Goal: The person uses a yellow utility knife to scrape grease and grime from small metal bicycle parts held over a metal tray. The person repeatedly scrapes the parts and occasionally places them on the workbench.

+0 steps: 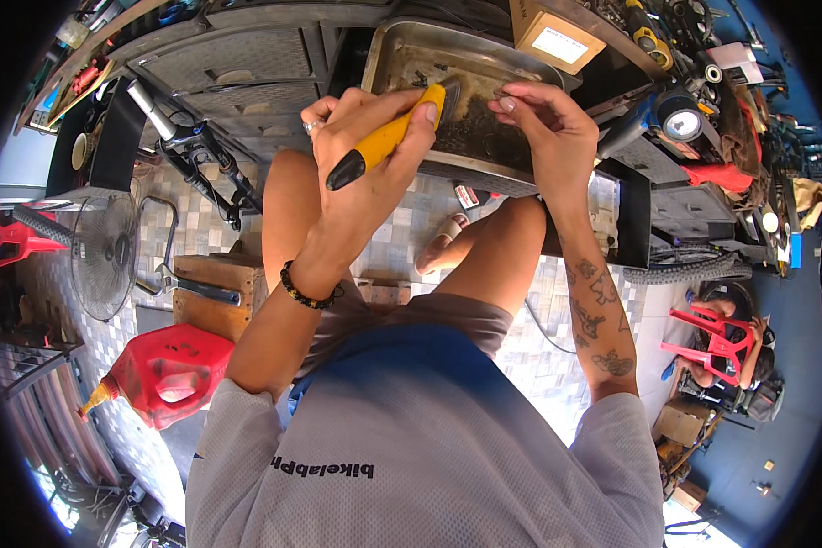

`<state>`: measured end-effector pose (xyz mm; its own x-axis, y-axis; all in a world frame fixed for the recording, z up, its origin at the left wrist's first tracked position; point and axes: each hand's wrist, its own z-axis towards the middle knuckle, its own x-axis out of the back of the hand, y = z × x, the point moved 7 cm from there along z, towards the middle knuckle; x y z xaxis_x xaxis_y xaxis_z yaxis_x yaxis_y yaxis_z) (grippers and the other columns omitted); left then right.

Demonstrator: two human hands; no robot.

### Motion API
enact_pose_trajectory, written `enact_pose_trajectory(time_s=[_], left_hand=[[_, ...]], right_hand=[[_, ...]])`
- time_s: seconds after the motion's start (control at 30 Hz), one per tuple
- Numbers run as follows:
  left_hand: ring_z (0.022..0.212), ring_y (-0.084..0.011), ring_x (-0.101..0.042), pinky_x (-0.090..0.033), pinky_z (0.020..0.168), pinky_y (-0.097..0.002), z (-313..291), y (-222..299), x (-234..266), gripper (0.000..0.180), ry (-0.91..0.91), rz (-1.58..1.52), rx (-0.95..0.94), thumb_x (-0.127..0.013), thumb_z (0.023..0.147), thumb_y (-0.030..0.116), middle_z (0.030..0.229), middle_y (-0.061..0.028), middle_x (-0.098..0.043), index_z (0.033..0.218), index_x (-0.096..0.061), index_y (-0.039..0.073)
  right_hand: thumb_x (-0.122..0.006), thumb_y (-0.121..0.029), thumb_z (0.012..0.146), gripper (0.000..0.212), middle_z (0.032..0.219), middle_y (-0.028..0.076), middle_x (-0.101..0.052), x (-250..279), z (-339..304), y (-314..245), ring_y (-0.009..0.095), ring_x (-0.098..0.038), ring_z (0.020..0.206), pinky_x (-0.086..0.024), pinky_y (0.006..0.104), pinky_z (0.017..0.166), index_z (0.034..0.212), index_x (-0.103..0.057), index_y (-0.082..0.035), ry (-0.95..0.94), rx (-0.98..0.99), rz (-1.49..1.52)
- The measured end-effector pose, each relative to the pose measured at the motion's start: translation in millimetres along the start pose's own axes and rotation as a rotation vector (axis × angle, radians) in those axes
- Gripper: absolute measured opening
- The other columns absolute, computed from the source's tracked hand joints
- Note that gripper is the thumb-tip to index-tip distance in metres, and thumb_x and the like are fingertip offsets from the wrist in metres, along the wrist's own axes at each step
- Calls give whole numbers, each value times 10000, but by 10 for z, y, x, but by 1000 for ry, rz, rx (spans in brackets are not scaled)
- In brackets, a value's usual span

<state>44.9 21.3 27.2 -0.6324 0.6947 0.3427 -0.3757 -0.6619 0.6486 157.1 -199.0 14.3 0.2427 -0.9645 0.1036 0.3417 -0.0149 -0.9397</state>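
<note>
My left hand, with a ring and a beaded bracelet, is closed round the yellow handle of a brush. The handle's black end points back toward me, and its greyish head is over a shallow metal tray. My right hand hovers above the tray's right side, thumb and fingers pinched together. A small dark bit shows at those fingertips, too small to name. Dark grime and a few small dark pieces lie in the tray's bottom.
A cardboard box stands behind the tray. Tools and a work lamp crowd the right. To the left are a bicycle fork, a fan, a wooden box bearing a wrench, and a red jug. Another person sits far right.
</note>
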Motion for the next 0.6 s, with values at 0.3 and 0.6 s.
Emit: enact_pose_trajectory(time_s=[0.3, 0.6], left_hand=[[867, -183, -685, -393, 1021, -433, -7, -64, -41, 162, -84, 136, -6, -908, 947, 279, 854, 6, -834, 1011, -906, 131], [827, -212, -693, -412, 988, -441, 137, -3, -103, 146, -62, 139, -59, -905, 940, 269, 792, -11, -822, 966, -908, 126]], right_hand=[[-746, 46, 1091, 146, 1163, 213, -829, -64, -68, 93, 293, -852, 1084, -719, 406, 1009, 1233, -767, 75, 0, -214, 199], [-771, 63, 1067, 148, 1164, 210, -829, -19, -83, 84, 293, -850, 1092, -718, 405, 1017, 1213, -756, 81, 8, -248, 240]])
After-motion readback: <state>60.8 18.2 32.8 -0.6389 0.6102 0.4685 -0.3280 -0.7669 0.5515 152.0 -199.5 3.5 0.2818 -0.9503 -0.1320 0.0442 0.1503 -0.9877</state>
